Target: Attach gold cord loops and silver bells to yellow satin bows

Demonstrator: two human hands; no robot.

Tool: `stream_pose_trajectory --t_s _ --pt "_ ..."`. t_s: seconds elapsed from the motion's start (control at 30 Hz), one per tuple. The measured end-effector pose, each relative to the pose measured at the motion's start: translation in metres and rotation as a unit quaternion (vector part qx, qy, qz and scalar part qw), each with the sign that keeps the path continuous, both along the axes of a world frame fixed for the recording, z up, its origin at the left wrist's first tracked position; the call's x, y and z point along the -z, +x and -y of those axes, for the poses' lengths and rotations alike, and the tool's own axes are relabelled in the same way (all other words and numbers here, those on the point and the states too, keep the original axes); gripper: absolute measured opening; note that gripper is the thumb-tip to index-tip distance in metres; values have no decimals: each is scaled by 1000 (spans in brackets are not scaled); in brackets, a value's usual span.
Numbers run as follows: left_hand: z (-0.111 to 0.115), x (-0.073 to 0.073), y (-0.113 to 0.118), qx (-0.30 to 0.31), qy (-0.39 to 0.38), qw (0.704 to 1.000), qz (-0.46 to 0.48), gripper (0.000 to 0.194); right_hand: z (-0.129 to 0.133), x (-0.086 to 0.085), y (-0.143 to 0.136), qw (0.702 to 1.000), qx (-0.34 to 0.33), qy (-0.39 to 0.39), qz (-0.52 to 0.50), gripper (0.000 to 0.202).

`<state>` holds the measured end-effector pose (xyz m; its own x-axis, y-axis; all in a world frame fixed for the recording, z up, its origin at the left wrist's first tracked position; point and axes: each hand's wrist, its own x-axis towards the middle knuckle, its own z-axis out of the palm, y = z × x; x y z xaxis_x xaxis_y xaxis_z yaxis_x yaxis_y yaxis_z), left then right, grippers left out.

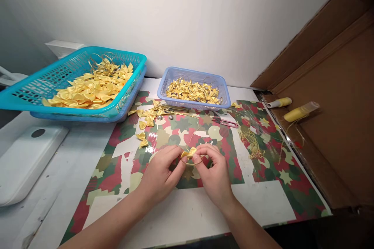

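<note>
Near the middle of the patterned mat, my left hand (163, 171) and my right hand (213, 171) face each other, both closed in a pinch on a small yellow bow (192, 151). A thin gold wire loop curves below the bow, between my fingertips. Loose yellow bows (150, 120) lie on the mat beyond my left hand, beside a bundle of gold wires (178, 111) and small silver pieces (171, 117). Pink-handled thread snips (228, 123) rest farther back on the right. A tangle of gold cord (253, 144) lies right of my right hand.
A turquoise basket (122, 105) of yellow bows stands at the back left, stacked on a blue one. A smaller blue basket (193, 103) of bows stands behind the mat. A white device (29, 163) is at the left. Yellow thread spools (298, 113) stick out by the cardboard wall (336, 105).
</note>
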<state>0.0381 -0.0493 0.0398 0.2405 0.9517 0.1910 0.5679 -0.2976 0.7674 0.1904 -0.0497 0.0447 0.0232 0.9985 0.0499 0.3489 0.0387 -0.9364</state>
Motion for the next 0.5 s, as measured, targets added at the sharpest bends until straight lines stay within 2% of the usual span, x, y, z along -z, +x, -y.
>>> stream_pose_trajectory --t_s 0.07,0.1,0.17,0.23,0.33,0.5 --pt "1 2 0 -18 40 999 18 7 1 1 0 1000 2 6 5 11" --pt "1 2 -1 -27 72 996 32 8 1 1 0 1000 3 7 4 11" --pt "1 3 -2 -39 150 987 48 25 2 1 1 1000 2 12 3 12" --pt "0 3 -3 -39 210 976 34 23 2 2 1 1000 0 21 5 12" --pt "-1 1 -4 -49 245 968 0 14 2 3 2 999 0 31 7 12" --pt "-3 1 -2 -60 274 960 -8 13 3 4 1 999 3 38 5 12"
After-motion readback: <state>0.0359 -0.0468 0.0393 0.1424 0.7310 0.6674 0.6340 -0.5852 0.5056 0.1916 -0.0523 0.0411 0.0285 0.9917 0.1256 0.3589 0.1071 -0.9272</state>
